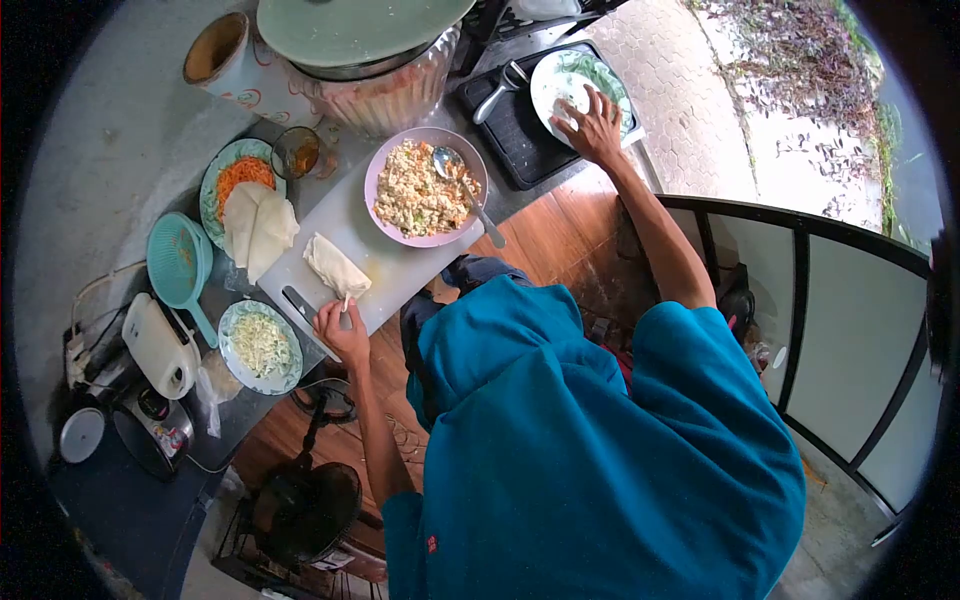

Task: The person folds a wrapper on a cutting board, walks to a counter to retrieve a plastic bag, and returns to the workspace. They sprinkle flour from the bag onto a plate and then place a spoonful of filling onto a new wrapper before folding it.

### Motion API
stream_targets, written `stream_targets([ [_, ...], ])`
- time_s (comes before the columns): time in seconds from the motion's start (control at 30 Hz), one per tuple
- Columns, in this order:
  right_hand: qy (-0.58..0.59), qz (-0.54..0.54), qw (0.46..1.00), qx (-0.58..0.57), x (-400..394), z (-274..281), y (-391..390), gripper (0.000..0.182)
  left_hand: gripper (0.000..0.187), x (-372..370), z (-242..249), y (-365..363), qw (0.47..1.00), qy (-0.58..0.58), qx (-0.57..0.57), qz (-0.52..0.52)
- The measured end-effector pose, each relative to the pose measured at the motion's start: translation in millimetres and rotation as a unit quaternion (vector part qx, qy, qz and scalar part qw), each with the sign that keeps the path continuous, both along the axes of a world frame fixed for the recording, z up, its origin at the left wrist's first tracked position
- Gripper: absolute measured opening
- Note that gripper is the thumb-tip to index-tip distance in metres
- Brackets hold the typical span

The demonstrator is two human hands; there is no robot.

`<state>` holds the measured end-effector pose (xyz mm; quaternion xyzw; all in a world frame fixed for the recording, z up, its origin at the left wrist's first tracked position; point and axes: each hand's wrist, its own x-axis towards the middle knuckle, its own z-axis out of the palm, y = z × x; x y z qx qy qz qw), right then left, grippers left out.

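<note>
On the white cutting board [408, 283] lies a rolled white wrapper [336, 268], its lower end at the fingers of my left hand [343, 333], which pinch its tip. My right hand [592, 130] reaches over a white and green plate [548, 88] at the upper right, fingers spread over its surface. Whatever the fingertips touch there is too small to tell. Between the hands, a pink bowl [375, 192] holds a chopped filling with a spoon [490, 228] in it. A stack of thin wrappers [258, 228] overlaps the plate of shredded carrot [243, 172].
A plate of shredded cabbage [260, 346], a green strainer [178, 262] and a glass [298, 152] stand at the left. A black tray [518, 140] lies under the right plate. A large lidded container [365, 30] stands at the back.
</note>
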<state>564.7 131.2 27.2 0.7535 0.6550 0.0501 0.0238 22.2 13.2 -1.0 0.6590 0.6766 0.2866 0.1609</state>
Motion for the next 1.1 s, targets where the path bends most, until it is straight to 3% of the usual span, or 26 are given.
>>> stream_targets([
  [0.13,0.011,0.005,1.0,0.007,5.3,-0.6,-0.8,0.043,0.013,-1.1,-0.6,0.8,1.0,0.009,0.014,-0.007],
  [0.2,0.071,-0.057,0.995,0.038,6.5,0.0,0.1,0.034,0.013,-1.8,0.2,0.7,1.0,0.008,0.015,-0.006],
  [0.33,0.339,-0.164,0.924,0.067,23.3,-9.9,3.2,0.034,0.012,-1.7,-1.3,-1.1,1.0,0.008,0.012,-0.003],
  [0.37,0.527,-0.082,0.844,0.055,39.4,-13.8,6.5,0.037,0.012,-2.3,-2.0,-1.8,1.0,0.011,0.01,0.001],
  [0.47,0.679,-0.214,0.701,0.034,-29.7,58.6,-0.6,0.046,0.012,-1.3,0.5,-1.4,0.999,0.005,0.029,-0.013],
  [0.53,0.806,-0.167,0.568,0.0,-58.9,72.7,-5.7,0.05,0.012,-5.6,-11.4,-2.5,0.999,0.001,0.041,-0.012],
  [0.6,0.797,-0.132,0.588,-0.033,-116.1,91.9,-4.2,0.049,0.011,-2.4,-12.2,-1.5,0.998,-0.007,0.07,0.0],
  [0.67,0.819,-0.025,0.561,-0.119,-170.2,93.9,-11.3,0.047,0.009,-0.7,-2.8,-1.0,0.997,-0.042,0.058,0.004],
  [0.7,0.728,0.019,0.654,-0.203,-184.4,75.0,-13.7,0.046,0.008,0.3,1.5,-1.6,0.998,-0.038,0.043,0.012],
  [0.8,0.452,0.325,0.818,-0.143,-273.0,76.0,-23.8,0.048,0.01,-0.9,2.2,-3.6,0.999,-0.042,0.028,0.018],
  [0.83,0.449,0.331,0.817,-0.147,-292.1,70.9,-24.7,0.048,0.011,-1.1,1.8,-3.8,0.999,-0.045,0.027,0.011],
  [0.9,0.244,0.482,0.837,-0.085,-320.9,59.7,-25.6,0.052,0.011,-2.4,1.5,-5.0,0.999,-0.039,0.026,0.012],
  [1.1,0.149,0.557,0.811,-0.1,-352.9,21.7,-17.9,0.057,0.012,-8.4,-1.5,-8.6,0.999,-0.04,0.025,-0.006],
])
